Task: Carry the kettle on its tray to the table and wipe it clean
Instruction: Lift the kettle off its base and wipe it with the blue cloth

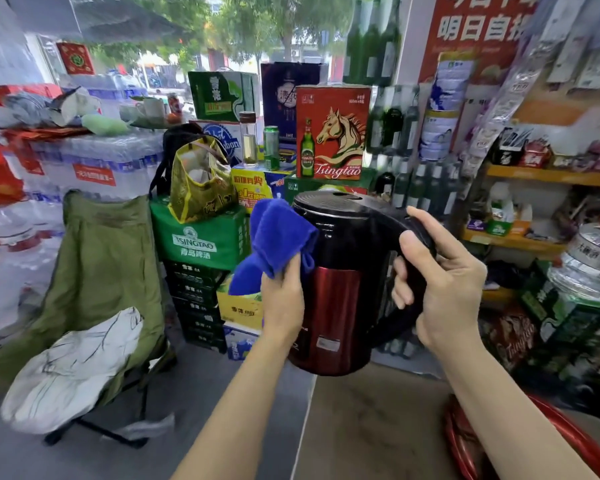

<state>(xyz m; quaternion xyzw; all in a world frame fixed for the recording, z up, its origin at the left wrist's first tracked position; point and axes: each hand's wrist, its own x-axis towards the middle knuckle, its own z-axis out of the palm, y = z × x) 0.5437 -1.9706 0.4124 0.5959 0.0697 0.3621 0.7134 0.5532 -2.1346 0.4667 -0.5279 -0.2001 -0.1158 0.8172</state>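
The right hand (444, 285) grips the kettle (340, 282) by its handle, held above the desk (371, 427) edge. The left hand (283, 299) presses a blue cloth (278, 237) against its side. Beer crates (201, 237) crowd behind; a red tray (465, 441) lies at the desk's right.

Green folding chair (97, 271) standing at left, white printed cloth (73, 368) lying on its seat. Shrink-wrapped water bottle packs (94, 168) stacking behind chair. Yellow tote bag (201, 181) sitting on green Tsingtao carton (198, 237); dark crates (196, 299) piling beneath. Red Tsingtao horse box (333, 133) standing upright at centre, green can (271, 147) and clear bottle (249, 140) just beside. Orange shelves (548, 176) at right holding packaged goods.
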